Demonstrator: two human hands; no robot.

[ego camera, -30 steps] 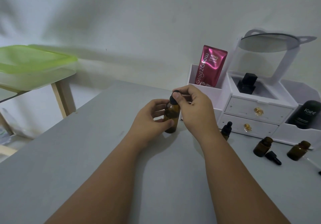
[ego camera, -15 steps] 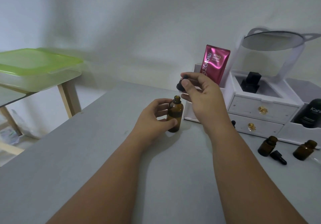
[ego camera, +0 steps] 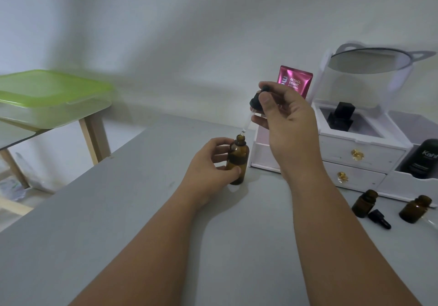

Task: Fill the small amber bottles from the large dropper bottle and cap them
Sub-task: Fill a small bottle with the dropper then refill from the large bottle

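Head view, left hand: the left hand (ego camera: 208, 163) is wrapped around the large amber glass dropper bottle (ego camera: 238, 162), thumb in front, fingers behind.
Large bottle: upright on the grey tabletop (ego camera: 118, 222), its neck uncapped, just in front of the white drawer organiser (ego camera: 360, 161).
Right hand: the right hand (ego camera: 288, 120) pinches the black rubber-bulb dropper cap (ego camera: 257, 99) between thumb and fingers, raised above the bottle.
Pipette: the clear glass pipette (ego camera: 247, 121) slants down from the cap, its tip just above the bottle mouth; whether it touches the rim I cannot tell.
Small bottles: two small amber glass bottles (ego camera: 363, 203) and (ego camera: 415, 208) stand uncapped to the right, near the organiser's base and apart from each other.
Loose cap: a small black dropper cap (ego camera: 379, 219) lies on its side between them.
Organiser contents: a pink foil sachet (ego camera: 296, 83), a black square-capped bottle (ego camera: 340, 116) and a black tube (ego camera: 424, 158).
Far left: a green-lidded plastic box (ego camera: 52, 97) on a wooden-legged side table.
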